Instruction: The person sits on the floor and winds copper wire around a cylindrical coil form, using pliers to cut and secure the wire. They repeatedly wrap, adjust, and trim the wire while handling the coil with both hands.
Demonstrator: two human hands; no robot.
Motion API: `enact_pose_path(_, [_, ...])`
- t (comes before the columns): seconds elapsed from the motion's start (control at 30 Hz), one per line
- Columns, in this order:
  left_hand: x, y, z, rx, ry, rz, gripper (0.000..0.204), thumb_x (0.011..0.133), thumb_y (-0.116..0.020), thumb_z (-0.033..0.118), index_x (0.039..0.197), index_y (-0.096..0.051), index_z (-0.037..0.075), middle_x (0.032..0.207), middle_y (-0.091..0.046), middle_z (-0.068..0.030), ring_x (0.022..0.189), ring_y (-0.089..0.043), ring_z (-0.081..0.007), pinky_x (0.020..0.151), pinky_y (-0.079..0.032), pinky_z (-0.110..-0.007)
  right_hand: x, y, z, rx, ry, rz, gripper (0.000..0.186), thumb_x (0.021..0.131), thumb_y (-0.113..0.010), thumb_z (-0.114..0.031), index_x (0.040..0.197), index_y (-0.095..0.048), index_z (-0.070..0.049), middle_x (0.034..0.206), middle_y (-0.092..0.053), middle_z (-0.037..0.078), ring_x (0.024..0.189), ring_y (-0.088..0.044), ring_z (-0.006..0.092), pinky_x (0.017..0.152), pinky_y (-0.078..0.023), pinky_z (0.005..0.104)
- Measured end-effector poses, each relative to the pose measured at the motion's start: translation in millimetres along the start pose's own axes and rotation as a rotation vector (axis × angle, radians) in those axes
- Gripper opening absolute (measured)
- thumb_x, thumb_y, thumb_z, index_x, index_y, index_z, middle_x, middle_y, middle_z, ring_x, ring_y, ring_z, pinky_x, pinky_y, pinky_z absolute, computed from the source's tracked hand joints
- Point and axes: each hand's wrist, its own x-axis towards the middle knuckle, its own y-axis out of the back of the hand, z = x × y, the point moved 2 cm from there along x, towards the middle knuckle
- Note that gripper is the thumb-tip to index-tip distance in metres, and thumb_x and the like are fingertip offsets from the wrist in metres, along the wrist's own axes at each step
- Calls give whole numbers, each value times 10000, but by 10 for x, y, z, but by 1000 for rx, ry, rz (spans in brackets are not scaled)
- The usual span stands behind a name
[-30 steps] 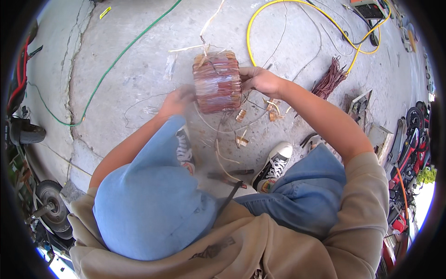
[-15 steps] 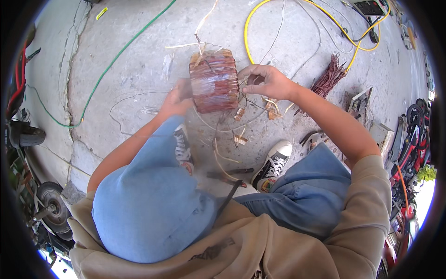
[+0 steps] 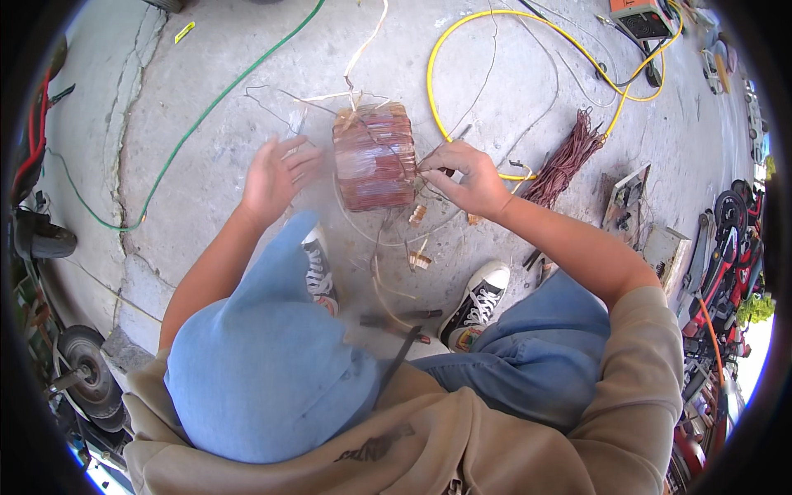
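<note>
A thick coil of reddish-brown copper wire stands on the concrete between my feet, with a shiny, clear-looking band across its windings. My right hand is at its right edge, thumb and forefinger pinched on a thin wire there. To the left of the coil, my left hand is off it, slightly blurred, its fingers spread and holding nothing. A thin dark wire reaches from the coil's top toward the upper left, and a pale sleeved lead rises away from the same end.
To the right lie a bundle of brown wire and a looped yellow cable. An orange and black box stands at the far right. A green cord crosses the floor on the left. Dark strips lie between my shoes.
My left hand has let go of the coil's left side, moved left and opened. My right hand has closed in on the coil's right edge. The dark wire now sticks out at the upper left.
</note>
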Motion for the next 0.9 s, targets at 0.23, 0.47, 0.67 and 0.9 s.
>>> enact_pose_path(0.23, [-325, 992, 365, 205, -535, 676, 461, 985, -471, 307, 1327, -459, -3, 1068, -602, -114, 804, -531, -158, 770, -444, -306, -146, 370, -923, 79, -188, -475, 121, 773, -670, -83, 749, -563, -32, 622, -563, 89, 599, -569, 257, 592, -451, 367])
enact_pose_path(0.47, [-920, -1167, 773, 1261, -911, -349, 369, 881, -613, 212, 1192, -565, 18, 897, -598, -64, 669, -525, -114, 684, -430, -290, -208, 1097, -1635, -361, -129, -464, 105, 762, -666, -96, 775, -581, -35, 578, -556, 137, 543, -581, 318, 509, -444, 410])
enact_pose_path(0.67, [-810, -1394, 229, 1433, -498, -666, 282, 892, -655, 278, 1066, -604, 62, 856, -592, -72, 737, -572, -178, 655, -466, -327, -483, 1671, -2138, -1027, -215, -270, 66, 766, -646, -89, 778, -597, -46, 594, -585, 150, 582, -605, 342, 537, -467, 431])
enact_pose_path(0.9, [-785, -1216, 213, 1339, -664, -572, 245, 937, -579, 292, 943, -603, 48, 869, -603, -115, 782, -570, -290, 694, -453, -378, -681, 2004, -1787, -1124, -265, -279, 120, 786, -699, -125, 827, -631, -35, 668, -623, 164, 632, -621, 335, 606, -486, 425])
